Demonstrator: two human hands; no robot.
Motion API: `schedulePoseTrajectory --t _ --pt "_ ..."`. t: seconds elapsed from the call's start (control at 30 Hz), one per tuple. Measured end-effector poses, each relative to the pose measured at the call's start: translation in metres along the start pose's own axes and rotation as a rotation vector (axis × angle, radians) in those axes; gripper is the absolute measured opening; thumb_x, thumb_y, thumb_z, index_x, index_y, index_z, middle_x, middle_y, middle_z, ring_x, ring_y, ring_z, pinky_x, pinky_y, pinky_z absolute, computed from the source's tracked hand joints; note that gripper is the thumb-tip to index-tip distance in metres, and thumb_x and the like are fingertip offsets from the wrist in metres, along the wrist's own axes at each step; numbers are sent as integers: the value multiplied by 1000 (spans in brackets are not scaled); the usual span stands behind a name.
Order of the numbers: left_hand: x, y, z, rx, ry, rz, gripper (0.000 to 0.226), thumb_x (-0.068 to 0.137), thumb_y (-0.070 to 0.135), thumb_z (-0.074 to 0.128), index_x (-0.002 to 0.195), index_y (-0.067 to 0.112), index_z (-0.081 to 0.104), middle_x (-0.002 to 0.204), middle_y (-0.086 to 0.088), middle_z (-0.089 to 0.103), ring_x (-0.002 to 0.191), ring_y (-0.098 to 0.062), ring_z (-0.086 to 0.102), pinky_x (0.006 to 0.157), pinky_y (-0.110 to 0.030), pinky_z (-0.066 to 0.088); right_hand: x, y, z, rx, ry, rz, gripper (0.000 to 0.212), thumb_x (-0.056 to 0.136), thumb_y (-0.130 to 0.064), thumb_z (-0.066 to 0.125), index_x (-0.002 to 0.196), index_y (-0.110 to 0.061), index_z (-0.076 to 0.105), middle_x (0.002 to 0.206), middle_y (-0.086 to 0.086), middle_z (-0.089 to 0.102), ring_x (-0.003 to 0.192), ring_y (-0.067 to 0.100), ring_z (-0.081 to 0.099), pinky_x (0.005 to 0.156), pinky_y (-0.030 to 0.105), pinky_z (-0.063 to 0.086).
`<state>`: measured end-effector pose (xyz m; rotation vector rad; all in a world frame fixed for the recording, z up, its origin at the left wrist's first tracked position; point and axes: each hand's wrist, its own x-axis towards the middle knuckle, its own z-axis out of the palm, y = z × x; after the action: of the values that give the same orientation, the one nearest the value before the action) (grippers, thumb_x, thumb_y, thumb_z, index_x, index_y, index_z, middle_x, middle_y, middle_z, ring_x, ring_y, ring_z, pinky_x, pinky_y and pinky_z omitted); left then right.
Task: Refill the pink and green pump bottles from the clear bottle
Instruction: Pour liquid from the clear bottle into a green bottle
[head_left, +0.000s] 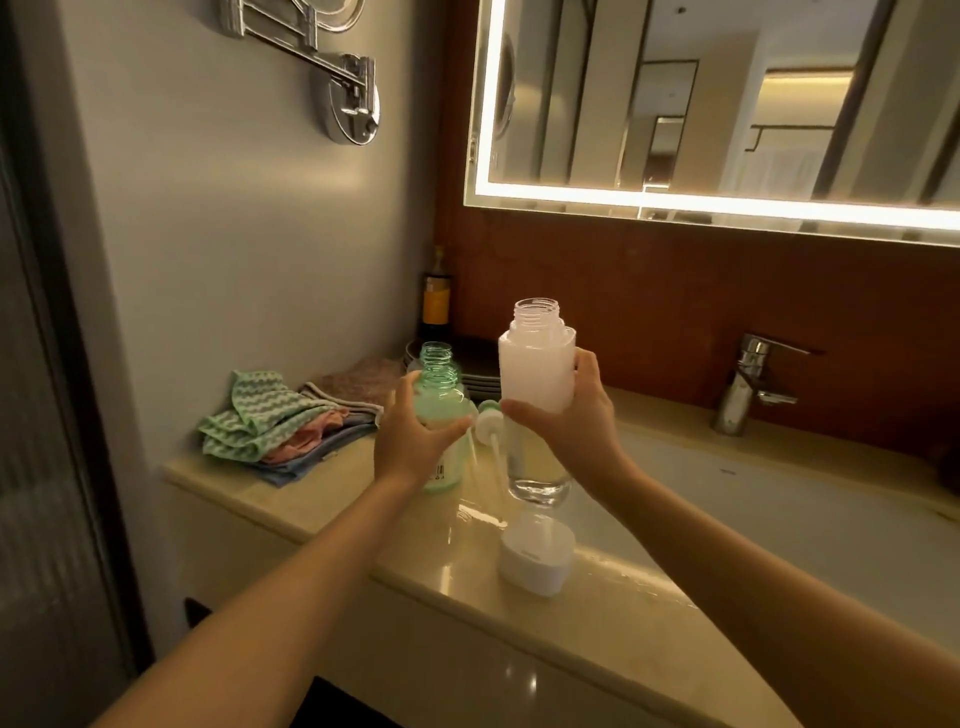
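Your left hand (410, 441), fingers curled, grips the green bottle (439, 387), hiding its middle; right hand (571, 421) fingers clasp the clear bottle (535, 371); pump head (490, 422) half-hidden between.

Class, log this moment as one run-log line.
left hand: holds green bottle, open, upright | right hand: holds clear bottle, open, upright | white cap: on counter | pour: not begun

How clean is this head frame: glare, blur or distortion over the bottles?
Head view: dim, warm light; the lit edge of the mirror blows out, and glare streaks the countertop. The neck of the green bottle is slightly blurred in the left hand; the clear bottle reads sharp. Wide-angle bowing bends the frame edges.
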<state>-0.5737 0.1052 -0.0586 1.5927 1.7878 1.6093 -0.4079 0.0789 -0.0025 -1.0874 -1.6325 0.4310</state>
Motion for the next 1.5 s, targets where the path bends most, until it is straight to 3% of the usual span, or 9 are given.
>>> schedulePoseTrajectory --t 0.1,0.2,0.33,0.67,1.5 --pt "-10 0 5 24 31 36 83 69 47 74 136 21 32 132 -8 48 113 -27 52 87 -42 50 6 7 -2 -110 -5 -55 75 66 -24 82 125 -17 37 109 -4 44 96 15 46 61 14 41" --pt "-20 3 10 55 91 55 78 70 44 75 131 19 35 130 -8 50 111 -26 52 85 -37 49 9 15 -3 -268 -33 -104 77 64 -28 82 127 -18 38 117 4 51 99 17 45 72 30 47" --pt "-30 8 18 63 147 54 77 68 43 76 129 18 37 131 -7 49 113 -26 51 80 -31 44 11 22 -9 -461 -53 -154 77 68 -27 79 132 -17 37 121 7 52 101 19 45 80 36 46" --pt "-40 12 25 76 176 54 80 63 46 77 128 21 37 125 -8 54 109 -27 53 80 -36 48 20 25 -19 -737 -66 -265 74 74 -22 73 136 -17 35 125 10 50 109 24 45 91 35 39" --pt "-41 12 21 173 117 66 85 66 54 73 131 23 29 132 -6 51 114 -22 52 84 -31 47 26 2 -26 -979 -107 -360 72 78 -23 69 139 -19 31 126 11 49 114 27 45 97 41 38"
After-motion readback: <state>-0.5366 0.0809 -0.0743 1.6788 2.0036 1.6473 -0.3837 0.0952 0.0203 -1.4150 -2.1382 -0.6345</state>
